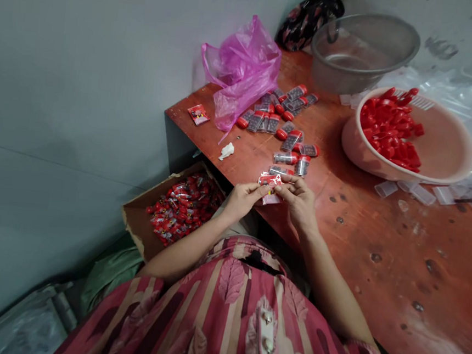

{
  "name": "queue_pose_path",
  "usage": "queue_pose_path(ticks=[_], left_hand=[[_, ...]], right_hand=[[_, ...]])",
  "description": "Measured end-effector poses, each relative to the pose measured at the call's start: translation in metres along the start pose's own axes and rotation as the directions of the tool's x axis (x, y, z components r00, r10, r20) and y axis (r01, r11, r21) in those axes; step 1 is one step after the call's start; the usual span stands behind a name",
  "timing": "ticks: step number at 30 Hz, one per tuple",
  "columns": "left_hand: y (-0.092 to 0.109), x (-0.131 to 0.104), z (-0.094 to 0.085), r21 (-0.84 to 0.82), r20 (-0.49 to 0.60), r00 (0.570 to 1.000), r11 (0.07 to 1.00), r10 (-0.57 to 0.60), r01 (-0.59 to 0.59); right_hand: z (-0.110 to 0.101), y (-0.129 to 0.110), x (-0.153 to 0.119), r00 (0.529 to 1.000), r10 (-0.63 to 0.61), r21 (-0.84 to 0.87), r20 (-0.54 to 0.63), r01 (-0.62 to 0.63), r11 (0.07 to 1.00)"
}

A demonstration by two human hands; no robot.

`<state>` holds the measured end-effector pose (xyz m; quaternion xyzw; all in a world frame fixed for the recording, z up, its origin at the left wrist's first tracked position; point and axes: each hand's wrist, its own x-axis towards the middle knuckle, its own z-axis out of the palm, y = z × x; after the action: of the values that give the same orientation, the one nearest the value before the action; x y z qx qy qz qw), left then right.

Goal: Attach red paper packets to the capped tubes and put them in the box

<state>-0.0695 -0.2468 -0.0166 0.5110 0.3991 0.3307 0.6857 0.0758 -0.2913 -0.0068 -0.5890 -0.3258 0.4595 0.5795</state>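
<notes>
Near the table's front edge, my left hand [242, 201] and my right hand [300, 203] pinch a small red printed plastic packet [271, 195] between them, one at each side. My fingertips cover parts of it, and I cannot make out what is inside. Just beyond the packet lie several small clear tubes [292, 140] with red caps and dark contents. A flat red packet [198, 115] rests by the table's left corner. Below the edge, to the left of my left hand, a cardboard box [135, 218] holds many filled red packets [187, 206].
A crumpled pink plastic bag [249, 68] lies at the back left, near a white scrap [226, 151]. On the right stands a pink basin [446, 140] with red plastic parts [389, 127]. Behind it are a grey basin [365, 50] and clear plastic bags [466, 92]. Empty clear tubes [422, 194] lie in front.
</notes>
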Motion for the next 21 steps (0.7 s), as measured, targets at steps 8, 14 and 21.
queue_pose_path(ticks=[8,14,21], left_hand=[[0.002,0.004,-0.002,-0.347,-0.111,0.957,0.913,-0.267,0.214],[0.002,0.005,-0.008,-0.469,-0.107,0.933,0.845,-0.343,0.257],[0.004,0.009,0.001,-0.567,-0.082,0.909,0.769,-0.409,0.295]], right_hand=[[-0.007,0.002,0.039,0.898,-0.339,-0.859,0.281,0.392,0.328],[-0.059,0.007,0.050,0.778,-0.327,-0.777,0.537,0.607,0.169],[-0.081,0.002,0.018,0.921,-0.390,-0.932,-0.016,0.127,0.339]])
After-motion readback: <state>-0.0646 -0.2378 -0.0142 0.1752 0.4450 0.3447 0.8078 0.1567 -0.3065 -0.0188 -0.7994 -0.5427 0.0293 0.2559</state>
